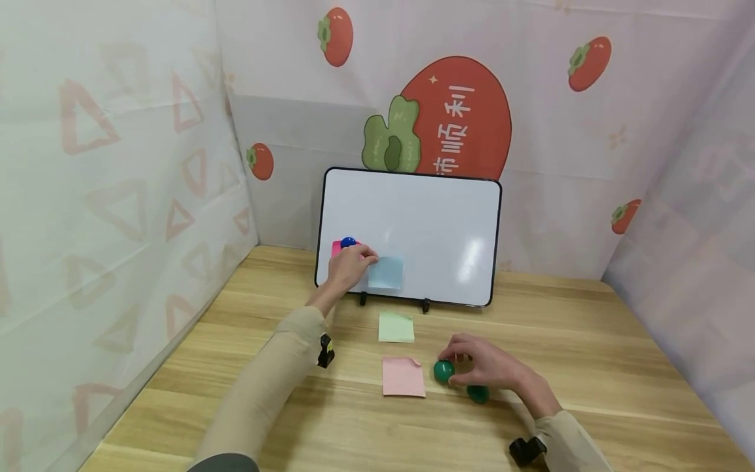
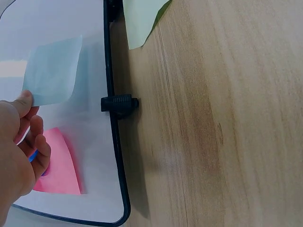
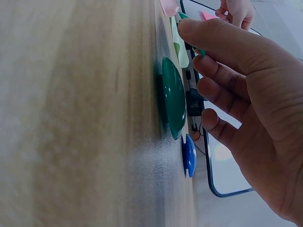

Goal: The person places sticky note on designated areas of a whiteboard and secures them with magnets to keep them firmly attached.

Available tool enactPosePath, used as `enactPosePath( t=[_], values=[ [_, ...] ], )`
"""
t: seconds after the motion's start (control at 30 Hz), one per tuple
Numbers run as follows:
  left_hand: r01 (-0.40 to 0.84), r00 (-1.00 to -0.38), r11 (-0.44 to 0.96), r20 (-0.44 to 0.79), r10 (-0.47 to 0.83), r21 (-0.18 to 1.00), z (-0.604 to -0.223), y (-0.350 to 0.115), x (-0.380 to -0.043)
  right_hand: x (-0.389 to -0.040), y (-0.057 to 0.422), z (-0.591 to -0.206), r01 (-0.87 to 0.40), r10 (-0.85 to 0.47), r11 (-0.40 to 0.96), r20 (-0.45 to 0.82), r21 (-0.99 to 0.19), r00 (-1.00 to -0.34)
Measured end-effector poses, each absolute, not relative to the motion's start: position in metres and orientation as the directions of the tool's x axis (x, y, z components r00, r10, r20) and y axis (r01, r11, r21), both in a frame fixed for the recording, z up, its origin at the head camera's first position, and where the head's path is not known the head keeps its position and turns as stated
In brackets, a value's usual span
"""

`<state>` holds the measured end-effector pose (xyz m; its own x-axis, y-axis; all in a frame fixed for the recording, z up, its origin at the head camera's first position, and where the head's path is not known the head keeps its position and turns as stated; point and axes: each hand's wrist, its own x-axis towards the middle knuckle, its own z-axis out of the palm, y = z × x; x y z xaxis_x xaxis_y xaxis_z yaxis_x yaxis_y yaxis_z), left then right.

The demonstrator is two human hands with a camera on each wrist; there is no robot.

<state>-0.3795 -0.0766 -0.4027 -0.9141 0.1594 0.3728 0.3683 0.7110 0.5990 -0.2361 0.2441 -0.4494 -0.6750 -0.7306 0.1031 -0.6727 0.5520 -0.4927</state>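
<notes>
Pale blue sticky note [image 1: 389,274] before the lower part of the whiteboard [image 1: 436,210], its corner pinched by the left hand [image 1: 348,267]. Round green magnet [image 1: 443,372], near the pale pink sticky note [image 1: 404,378], pinched in the right hand's [image 1: 488,364] fingertips; second green magnet [image 3: 174,99] on the worktop [image 3: 85,123], just beside that hand.

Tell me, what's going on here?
A person's left hand pinches a blue sticky note at the whiteboard, beside a bright pink note with a blue magnet on it. The right hand holds a round green magnet; another green magnet lies nearby on the table, as do a green note and a pale pink note.
</notes>
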Motion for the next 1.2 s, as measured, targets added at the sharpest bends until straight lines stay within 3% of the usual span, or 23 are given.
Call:
enactPosePath(
  t=[0.2,0.93,1.2],
  values=[
    [0.354,-0.917,0.715,0.375,0.139,0.602,-0.4,-0.075,-0.385,-0.236,0.246,-0.451,-0.695,-0.74,0.526,0.139,-0.491,-0.658],
    [0.323,-0.911,0.742,0.406,0.074,0.588,-0.401,-0.073,-0.397,-0.241,0.24,-0.45,-0.661,-0.713,0.559,0.116,-0.502,-0.691],
    [0.327,-0.912,0.74,0.402,0.083,0.588,-0.4,-0.071,-0.397,-0.251,0.23,-0.439,-0.737,-0.725,0.515,0.237,-0.437,-0.647]
  ],
)
